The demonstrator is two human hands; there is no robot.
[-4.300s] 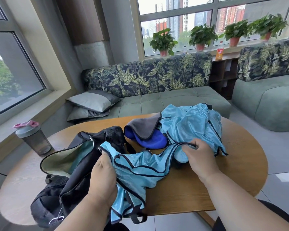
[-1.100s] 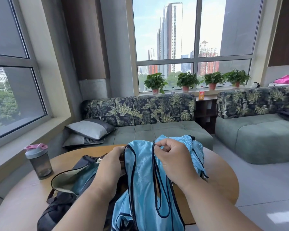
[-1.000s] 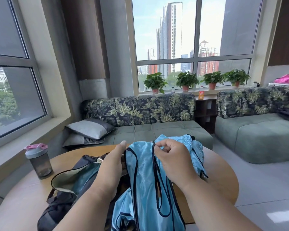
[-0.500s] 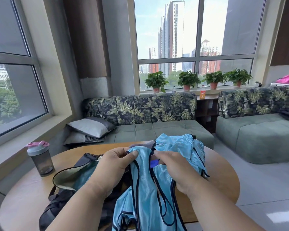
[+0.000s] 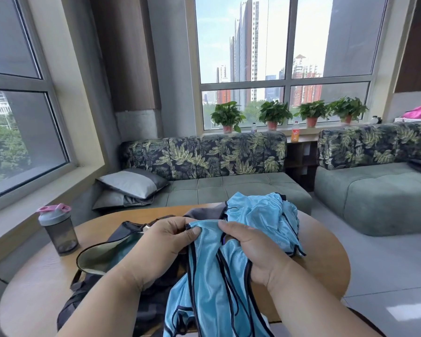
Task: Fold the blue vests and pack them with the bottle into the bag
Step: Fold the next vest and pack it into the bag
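Note:
I hold a light blue vest [image 5: 212, 283] with black trim up over the round wooden table [image 5: 326, 259]. My left hand [image 5: 165, 242] pinches its top edge, and my right hand [image 5: 250, 251] grips the cloth just to the right. The vest hangs down over the table's near edge. Another crumpled blue vest [image 5: 263, 215] lies behind my right hand. The open black bag [image 5: 102, 256] sits left of my hands, partly hidden by my left arm. A grey shaker bottle [image 5: 58, 228] with a pink lid stands at the table's left.
A grey cloth [image 5: 204, 212] lies between the bag and the far vest. A leaf-patterned sofa [image 5: 204, 166] with grey cushions [image 5: 131, 183] runs behind the table. A second sofa [image 5: 374, 190] stands at the right. Potted plants [image 5: 275, 115] line the windowsill.
Both hands have lowered the vest a little and come together at its top edge. My left hand, open beside the cloth a second ago, now pinches it.

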